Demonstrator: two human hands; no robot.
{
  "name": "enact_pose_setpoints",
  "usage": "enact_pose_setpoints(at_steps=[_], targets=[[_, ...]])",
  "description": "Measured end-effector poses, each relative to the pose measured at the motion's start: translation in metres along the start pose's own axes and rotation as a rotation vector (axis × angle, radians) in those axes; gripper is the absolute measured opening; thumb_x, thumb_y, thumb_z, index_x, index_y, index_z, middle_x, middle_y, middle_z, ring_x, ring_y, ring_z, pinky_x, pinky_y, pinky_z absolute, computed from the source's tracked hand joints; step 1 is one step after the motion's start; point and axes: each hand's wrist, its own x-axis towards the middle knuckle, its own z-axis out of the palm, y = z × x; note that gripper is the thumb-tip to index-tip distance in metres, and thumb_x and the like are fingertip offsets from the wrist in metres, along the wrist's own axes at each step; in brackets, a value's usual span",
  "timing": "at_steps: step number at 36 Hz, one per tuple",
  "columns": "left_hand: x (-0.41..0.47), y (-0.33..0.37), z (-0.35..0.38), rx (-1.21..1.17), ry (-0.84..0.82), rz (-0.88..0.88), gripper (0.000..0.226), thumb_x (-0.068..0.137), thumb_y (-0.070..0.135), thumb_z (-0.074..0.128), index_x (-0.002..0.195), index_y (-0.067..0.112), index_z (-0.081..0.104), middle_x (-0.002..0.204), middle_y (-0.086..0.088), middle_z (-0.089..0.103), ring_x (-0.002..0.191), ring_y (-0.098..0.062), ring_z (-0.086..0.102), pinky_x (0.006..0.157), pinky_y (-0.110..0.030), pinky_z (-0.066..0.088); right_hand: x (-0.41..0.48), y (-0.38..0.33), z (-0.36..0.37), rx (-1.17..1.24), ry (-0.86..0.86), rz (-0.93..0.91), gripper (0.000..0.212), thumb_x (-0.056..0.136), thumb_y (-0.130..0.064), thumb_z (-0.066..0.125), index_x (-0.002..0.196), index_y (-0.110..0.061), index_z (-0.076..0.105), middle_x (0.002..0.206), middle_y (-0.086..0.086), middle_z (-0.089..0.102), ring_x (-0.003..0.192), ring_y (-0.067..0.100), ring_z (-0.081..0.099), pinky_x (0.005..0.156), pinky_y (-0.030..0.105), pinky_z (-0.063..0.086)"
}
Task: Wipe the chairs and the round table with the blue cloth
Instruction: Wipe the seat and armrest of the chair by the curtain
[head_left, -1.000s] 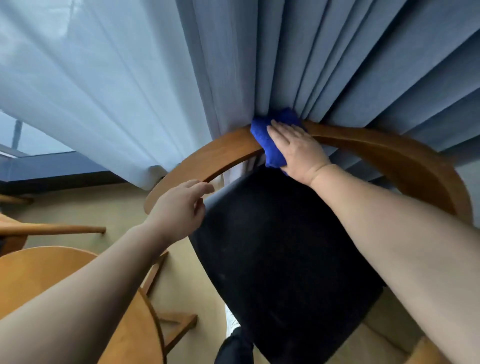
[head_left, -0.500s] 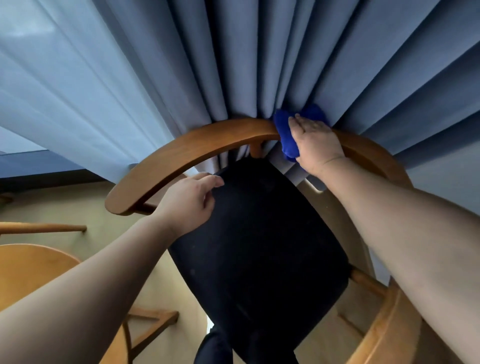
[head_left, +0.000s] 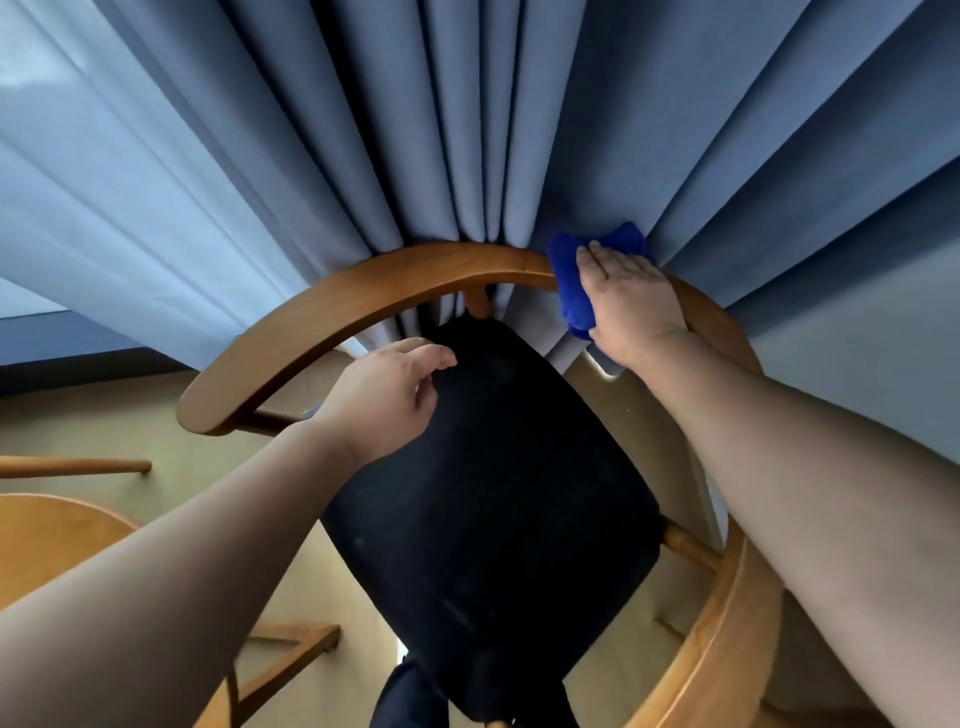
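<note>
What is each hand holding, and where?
Right hand presses the blue cloth flat on the chair rail, gripping nothing. Whether the left hand grips the seat is unclear.

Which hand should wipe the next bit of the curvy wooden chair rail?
The right hand. It lies flat on the bright blue cloth, pressing it on the curved wooden chair rail. The left hand has no cloth; its fingers are loosely curled by the black seat cushion.
</note>
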Motion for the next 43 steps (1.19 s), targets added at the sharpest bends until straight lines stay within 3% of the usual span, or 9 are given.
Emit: enact_pose_setpoints(at_steps=[9, 18, 23, 28, 35, 41, 43], targets=[[0.003, 0.021, 0.000, 0.000, -0.027, 0.019, 0.035, 0.087, 0.008, 0.049, 0.119, 0.017, 0.059, 0.115, 0.002, 0.060, 0.094, -0.016, 0.060, 0.073, -0.023, 0.042, -0.038, 0.020, 0.002, 0.013, 0.019, 0.046, 0.091, 0.081, -0.020, 0.070, 0.151, -0.002, 0.015, 0.157, 0.017, 0.022, 0.144, 0.030, 0.025, 0.118, 0.039, 0.017], [0.014, 0.045, 0.003, -0.028, -0.022, 0.083, 0.035, 0.086, 0.004, 0.048, 0.117, 0.013, 0.062, 0.113, -0.001, 0.062, 0.094, -0.021, 0.062, 0.079, -0.035, 0.052, -0.073, 0.044, 0.007, 0.151, 0.060, 0.185, 0.099, 0.080, -0.027, 0.073, 0.152, -0.003, 0.009, 0.160, 0.014, 0.014, 0.146, 0.028, 0.019, 0.119, 0.038, 0.014], [0.017, 0.054, 0.009, -0.053, -0.034, 0.094, 0.036, 0.085, 0.003, 0.049, 0.117, 0.014, 0.062, 0.115, 0.001, 0.063, 0.093, -0.020, 0.063, 0.080, -0.027, 0.048, -0.084, 0.055, 0.004, 0.330, 0.098, 0.329, 0.092, 0.081, -0.027, 0.071, 0.151, -0.003, 0.016, 0.156, 0.013, 0.025, 0.141, 0.029, 0.030, 0.112, 0.038, 0.027], [0.020, 0.065, 0.012, -0.053, -0.057, 0.138, 0.036, 0.086, 0.002, 0.049, 0.117, 0.013, 0.062, 0.114, 0.000, 0.063, 0.090, -0.020, 0.062, 0.081, -0.026, 0.047, -0.095, 0.066, 0.012, 0.494, 0.100, 0.549, 0.085, 0.073, -0.036, 0.074, 0.142, -0.015, 0.029, 0.133, 0.006, 0.050, 0.117, 0.029, 0.053, 0.090, 0.040, 0.048], [0.024, 0.077, 0.018, -0.047, -0.104, 0.158, 0.037, 0.088, 0.005, 0.047, 0.121, 0.016, 0.060, 0.117, 0.002, 0.061, 0.096, -0.017, 0.060, 0.082, -0.023, 0.044, -0.125, 0.066, 0.029, 0.579, 0.138, 0.692, 0.073, 0.070, -0.035, 0.075, 0.130, -0.018, 0.037, 0.113, 0.003, 0.057, 0.104, 0.026, 0.058, 0.081, 0.038, 0.050], [0.015, 0.082, 0.025, -0.045, -0.156, 0.164, 0.038, 0.087, 0.006, 0.047, 0.121, 0.019, 0.060, 0.116, 0.007, 0.060, 0.095, -0.013, 0.060, 0.081, -0.020, 0.042, -0.158, 0.059, 0.044, 0.638, 0.125, 0.826, 0.082, 0.070, -0.039, 0.079, 0.133, -0.012, 0.035, 0.122, 0.008, 0.057, 0.110, 0.029, 0.058, 0.089, 0.040, 0.049], [0.013, 0.080, 0.029, -0.053, -0.170, 0.172, 0.039, 0.086, 0.006, 0.047, 0.121, 0.020, 0.060, 0.116, 0.007, 0.061, 0.094, -0.013, 0.061, 0.083, -0.025, 0.047, -0.171, 0.055, 0.051, 0.650, 0.117, 0.882, 0.084, 0.071, -0.039, 0.079, 0.135, -0.008, 0.034, 0.122, 0.010, 0.057, 0.110, 0.030, 0.058, 0.089, 0.040, 0.049]])
